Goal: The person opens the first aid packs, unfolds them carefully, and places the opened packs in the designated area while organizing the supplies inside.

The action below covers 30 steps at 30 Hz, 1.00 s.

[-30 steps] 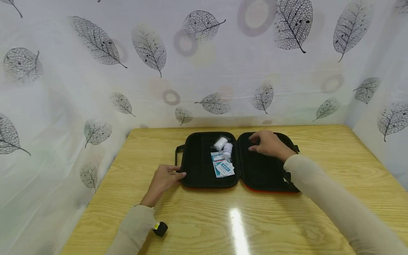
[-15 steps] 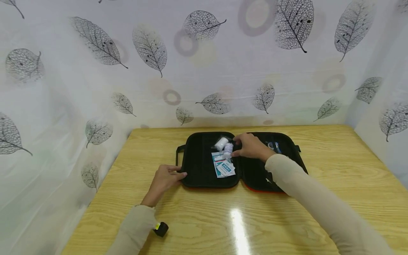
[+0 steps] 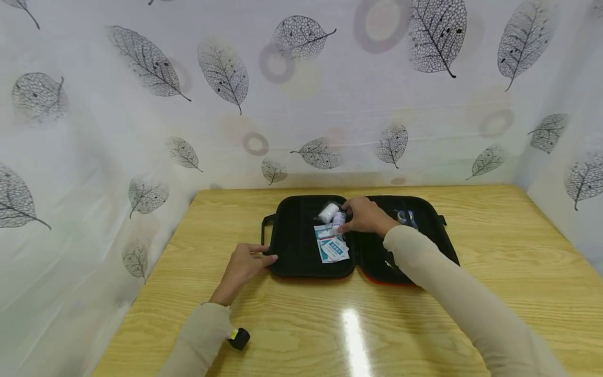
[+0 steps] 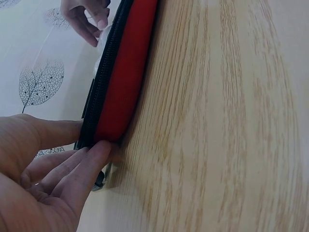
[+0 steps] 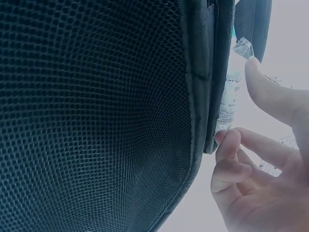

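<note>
A black-lined case (image 3: 288, 235) with a red outer shell lies opened flat on the table. My left hand (image 3: 244, 266) grips its left front corner, thumb and fingers at the zipped edge; the red side (image 4: 126, 79) shows in the left wrist view. My right hand (image 3: 366, 215) reaches over the hinge and pinches a printed, clear-wrapped bandage roll (image 3: 338, 222) end to end. In the right wrist view the thumb and fingers of that hand (image 5: 270, 159) meet the ends of the roll (image 5: 231, 99). A plain white roll (image 3: 327, 212) and several flat packets (image 3: 333, 248) lie beside it.
In the right half, a blue and clear item (image 3: 407, 218) sits under a strap, partly hidden by my arm. A carry handle (image 3: 265, 228) sticks out at the left. Behind the wooden table (image 3: 301, 324) hangs a leaf-patterned curtain (image 3: 301, 104).
My right hand has moved left from over the case's right half to the bandage roll, and its fingers have closed in on it. The left hand has stayed at the corner.
</note>
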{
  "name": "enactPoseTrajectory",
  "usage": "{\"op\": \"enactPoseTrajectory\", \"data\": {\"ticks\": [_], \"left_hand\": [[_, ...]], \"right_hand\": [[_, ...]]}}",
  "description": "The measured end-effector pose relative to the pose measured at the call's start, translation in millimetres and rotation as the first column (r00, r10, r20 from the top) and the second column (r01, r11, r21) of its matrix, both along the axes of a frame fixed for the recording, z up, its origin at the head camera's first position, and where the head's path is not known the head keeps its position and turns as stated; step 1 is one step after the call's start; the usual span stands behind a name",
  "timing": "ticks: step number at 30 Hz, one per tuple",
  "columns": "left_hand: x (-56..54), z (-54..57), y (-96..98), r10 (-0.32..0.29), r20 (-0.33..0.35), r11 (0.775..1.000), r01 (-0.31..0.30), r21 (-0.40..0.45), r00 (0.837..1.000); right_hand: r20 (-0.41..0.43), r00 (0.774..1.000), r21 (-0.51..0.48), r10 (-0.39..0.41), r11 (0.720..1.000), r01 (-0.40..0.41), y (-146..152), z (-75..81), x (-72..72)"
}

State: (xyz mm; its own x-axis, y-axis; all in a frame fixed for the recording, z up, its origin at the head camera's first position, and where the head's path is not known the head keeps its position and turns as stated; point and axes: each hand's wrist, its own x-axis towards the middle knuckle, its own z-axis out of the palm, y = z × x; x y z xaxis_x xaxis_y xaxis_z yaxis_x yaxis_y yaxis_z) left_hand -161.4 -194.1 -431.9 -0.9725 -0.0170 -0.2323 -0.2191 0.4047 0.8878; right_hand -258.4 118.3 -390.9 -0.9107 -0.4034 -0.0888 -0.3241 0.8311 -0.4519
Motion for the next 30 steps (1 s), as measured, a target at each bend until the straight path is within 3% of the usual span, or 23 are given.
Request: {"op": "enactPoseTrajectory", "data": {"ticks": [14, 30], "left_hand": [[-0.4, -1.1, -0.8, -0.005, 0.006, 1.000, 0.005, -0.003, 1.000], [-0.8, -1.7, -2.1, -0.011, 0.013, 1.000, 0.011, -0.014, 1.000]], "right_hand": [[0.031, 0.999, 0.017, 0.026, 1.000, -0.026, -7, -4.0, -2.6], [-0.064, 0.996, -0.086, 0.057, 0.994, -0.062, 11, 14.2, -0.6]]}}
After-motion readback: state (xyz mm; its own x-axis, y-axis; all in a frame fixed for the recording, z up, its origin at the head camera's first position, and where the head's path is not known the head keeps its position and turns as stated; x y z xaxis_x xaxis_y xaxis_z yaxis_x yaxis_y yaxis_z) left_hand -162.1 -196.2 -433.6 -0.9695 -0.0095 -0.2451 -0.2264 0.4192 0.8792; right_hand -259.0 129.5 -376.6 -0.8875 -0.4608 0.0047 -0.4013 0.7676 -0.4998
